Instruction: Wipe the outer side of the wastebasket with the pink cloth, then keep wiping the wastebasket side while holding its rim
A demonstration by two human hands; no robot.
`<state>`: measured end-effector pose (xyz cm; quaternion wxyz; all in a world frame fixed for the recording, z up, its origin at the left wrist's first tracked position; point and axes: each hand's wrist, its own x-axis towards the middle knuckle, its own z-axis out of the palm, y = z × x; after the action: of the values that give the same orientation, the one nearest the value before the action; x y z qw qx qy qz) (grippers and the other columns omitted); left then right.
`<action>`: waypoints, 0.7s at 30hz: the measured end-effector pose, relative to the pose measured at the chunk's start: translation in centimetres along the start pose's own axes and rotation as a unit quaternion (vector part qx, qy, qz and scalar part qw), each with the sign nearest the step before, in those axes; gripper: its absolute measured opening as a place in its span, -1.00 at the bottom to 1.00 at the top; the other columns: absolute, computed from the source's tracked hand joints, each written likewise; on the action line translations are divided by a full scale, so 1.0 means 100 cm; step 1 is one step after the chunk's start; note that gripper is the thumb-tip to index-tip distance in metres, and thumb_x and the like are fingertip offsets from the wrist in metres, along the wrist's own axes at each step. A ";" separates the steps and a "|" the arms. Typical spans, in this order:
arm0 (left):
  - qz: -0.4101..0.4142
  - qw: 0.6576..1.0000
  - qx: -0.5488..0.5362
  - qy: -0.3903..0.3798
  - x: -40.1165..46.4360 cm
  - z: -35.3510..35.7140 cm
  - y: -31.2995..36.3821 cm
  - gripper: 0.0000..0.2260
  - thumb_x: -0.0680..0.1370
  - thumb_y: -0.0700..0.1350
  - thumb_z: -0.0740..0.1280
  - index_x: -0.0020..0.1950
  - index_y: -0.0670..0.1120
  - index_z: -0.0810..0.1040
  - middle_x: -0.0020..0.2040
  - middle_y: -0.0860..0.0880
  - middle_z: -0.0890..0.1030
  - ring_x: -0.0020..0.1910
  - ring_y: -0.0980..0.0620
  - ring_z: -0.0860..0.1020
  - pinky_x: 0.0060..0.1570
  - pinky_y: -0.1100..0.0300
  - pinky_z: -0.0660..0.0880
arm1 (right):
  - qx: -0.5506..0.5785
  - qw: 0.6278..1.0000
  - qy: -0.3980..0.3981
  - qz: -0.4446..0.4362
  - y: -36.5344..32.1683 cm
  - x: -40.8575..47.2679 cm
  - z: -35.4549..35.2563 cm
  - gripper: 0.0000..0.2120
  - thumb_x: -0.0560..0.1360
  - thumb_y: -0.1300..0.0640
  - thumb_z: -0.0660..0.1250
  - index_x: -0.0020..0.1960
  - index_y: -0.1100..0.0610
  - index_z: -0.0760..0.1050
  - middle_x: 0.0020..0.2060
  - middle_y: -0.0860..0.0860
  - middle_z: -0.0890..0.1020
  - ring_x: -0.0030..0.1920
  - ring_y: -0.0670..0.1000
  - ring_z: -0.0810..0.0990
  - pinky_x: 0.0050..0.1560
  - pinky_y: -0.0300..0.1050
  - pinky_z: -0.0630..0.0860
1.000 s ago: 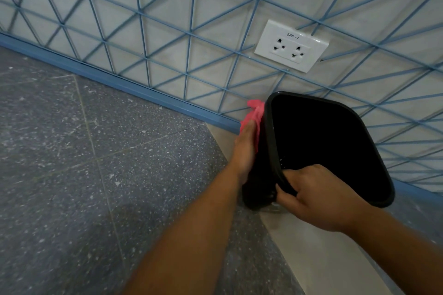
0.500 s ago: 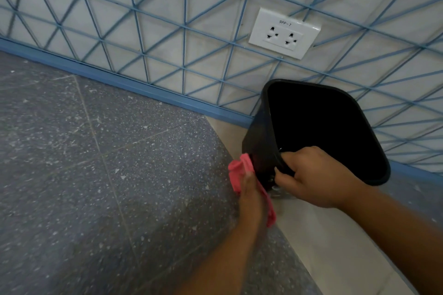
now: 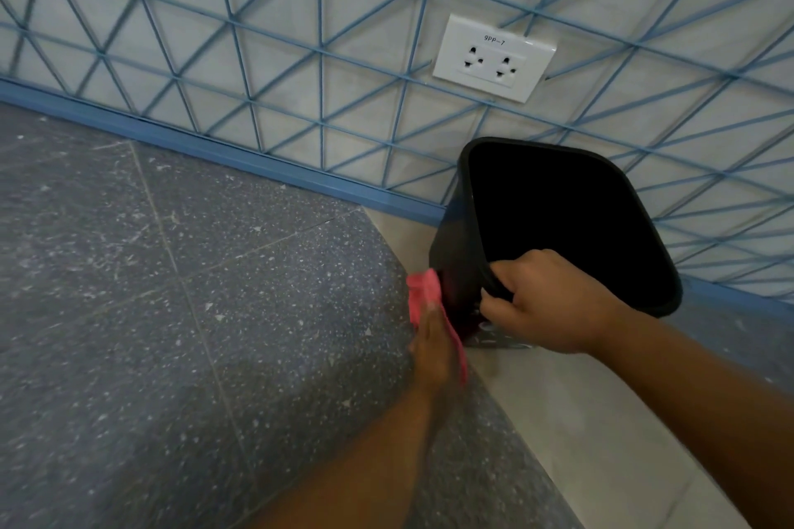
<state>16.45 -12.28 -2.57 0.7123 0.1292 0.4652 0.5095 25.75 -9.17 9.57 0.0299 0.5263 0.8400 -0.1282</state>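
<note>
The right hand (image 3: 543,305) grips the near rim of a black bin (image 3: 558,223), fingers curled over the edge and into the opening, thumb on the outside. The bin is tilted, its mouth facing up and toward the camera, its base down on the floor (image 3: 172,314) close to the wall (image 3: 300,34). The left hand (image 3: 434,350) presses a pink cloth (image 3: 423,296) against the bin's left outer side, low down near the base; the fingers lie fairly straight along the cloth, which sticks out past the fingertips and hangs along the right edge of the hand. The bin stands where dark speckled floor tiles meet a pale strip (image 3: 580,421). On the wall, far behind the bin, sits a white socket plate (image 3: 494,58) with 2 outlets, among blue crossing lines, above a blue skirting strip (image 3: 215,142).
</note>
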 end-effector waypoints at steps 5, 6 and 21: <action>-0.045 0.996 -0.074 0.016 -0.004 0.021 0.032 -0.52 0.82 0.04 0.09 0.58 -0.23 0.49 0.22 -0.28 0.73 0.16 -0.11 0.78 0.15 0.08 0.72 | 0.012 1.000 -0.003 0.014 0.000 0.001 0.001 -0.70 0.47 -0.06 0.21 -0.36 0.09 0.37 -0.51 0.00 0.44 -0.49 -0.01 0.45 -0.38 0.00 0.43; -0.038 0.998 -0.059 0.009 -0.006 0.021 0.039 -0.53 0.82 0.05 0.10 0.57 -0.21 0.53 0.20 -0.20 0.76 0.12 -0.03 0.78 0.14 0.15 0.72 | 0.016 1.000 -0.004 0.014 0.001 0.002 0.001 -0.70 0.46 -0.06 0.21 -0.35 0.09 0.38 -0.50 0.01 0.46 -0.48 0.00 0.46 -0.36 0.02 0.44; -0.073 0.992 0.093 0.035 -0.016 -0.011 0.122 -0.47 0.77 0.17 0.21 0.54 -0.19 0.56 0.28 -0.25 0.68 0.27 -0.21 0.64 0.45 -0.15 0.55 | 0.024 0.984 0.003 0.175 -0.023 0.015 0.007 -0.60 0.58 -0.13 0.05 -0.31 0.08 0.35 -0.31 0.04 0.48 -0.33 0.04 0.44 -0.32 -0.07 0.33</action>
<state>8.13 -8.52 5.71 0.7162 0.1424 0.5430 0.4147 22.99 -8.91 9.07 0.0370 0.6660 0.7318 -0.1398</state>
